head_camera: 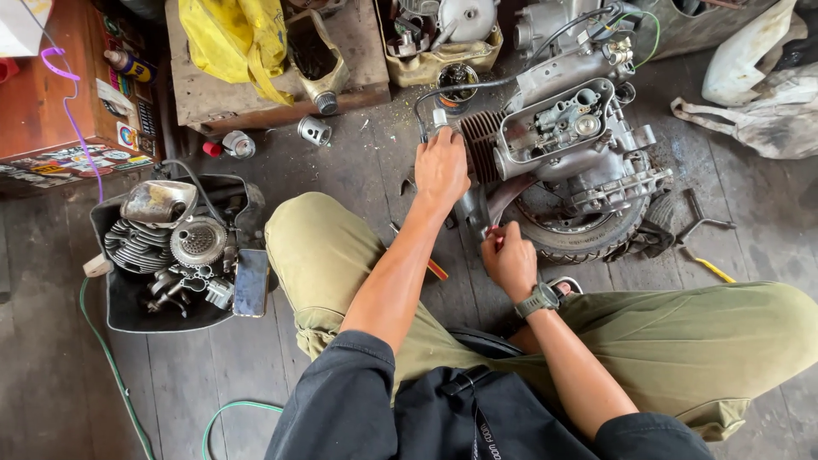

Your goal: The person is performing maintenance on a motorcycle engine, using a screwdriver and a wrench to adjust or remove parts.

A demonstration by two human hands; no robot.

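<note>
Engine (562, 145) under both hands; black tub (115, 307) holds engine parts (175, 247)

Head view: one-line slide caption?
Left hand on finned engine, right hand below with red-handled tool, parts tray alongside.

The engine (567, 145) is sitting on the floor (358, 162) in front of the person's knees, with a tire (588, 234) lying under its near side. The left hand (440, 166) is resting on the engine's left end. The right hand (509, 260) is staying nearer, just beside the tire. A tray (128, 298) holding parts is lying far to the left.
</note>
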